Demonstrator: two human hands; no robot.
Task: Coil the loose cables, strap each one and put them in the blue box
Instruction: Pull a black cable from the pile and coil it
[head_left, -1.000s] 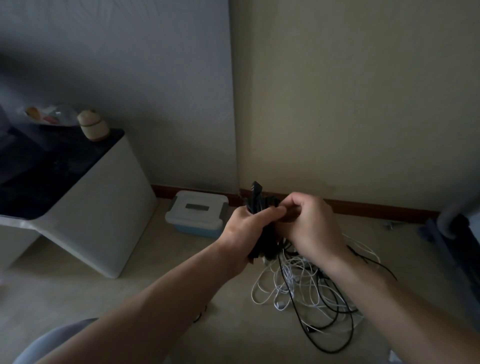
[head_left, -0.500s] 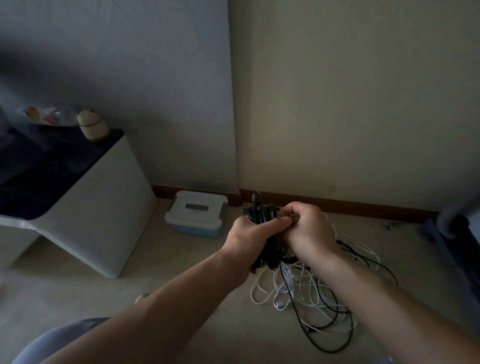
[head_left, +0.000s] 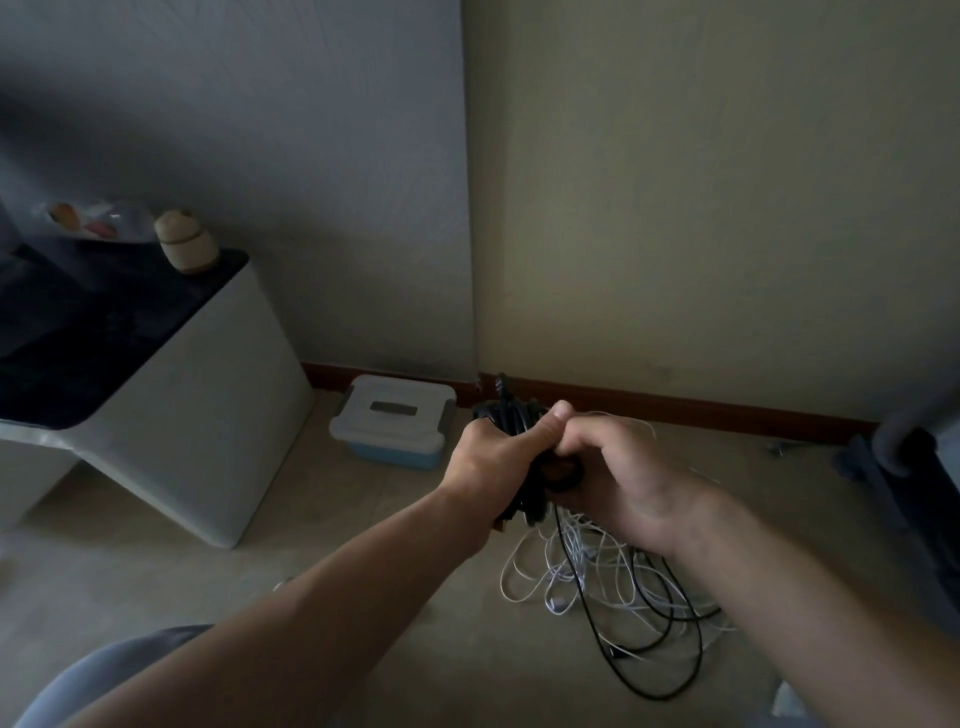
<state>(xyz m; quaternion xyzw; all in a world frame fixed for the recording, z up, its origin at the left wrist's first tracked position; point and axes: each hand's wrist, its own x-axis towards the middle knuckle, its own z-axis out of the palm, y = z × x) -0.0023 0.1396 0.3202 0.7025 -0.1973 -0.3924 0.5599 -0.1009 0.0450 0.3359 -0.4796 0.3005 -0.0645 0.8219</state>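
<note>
My left hand (head_left: 491, 460) grips a coiled bundle of black cable (head_left: 511, 415), its plug end sticking up above my thumb. My right hand (head_left: 621, 475) is closed on the same bundle from the right, fingers curled around a dark loop at its lower side. Under my hands a tangle of loose white and black cables (head_left: 597, 577) lies on the floor. The blue box (head_left: 395, 428), with a pale lid shut on it, stands on the floor by the wall, left of my hands.
A white cabinet with a dark top (head_left: 156, 395) stands at the left, a small jar (head_left: 187, 249) on it. A dark chair or bag (head_left: 914, 488) is at the right edge. The wall skirting (head_left: 675, 402) runs behind.
Both hands stayed on the black bundle. My right hand shifted lower and turned, working around the coil's lower side; my left thumb now lies across the top.
</note>
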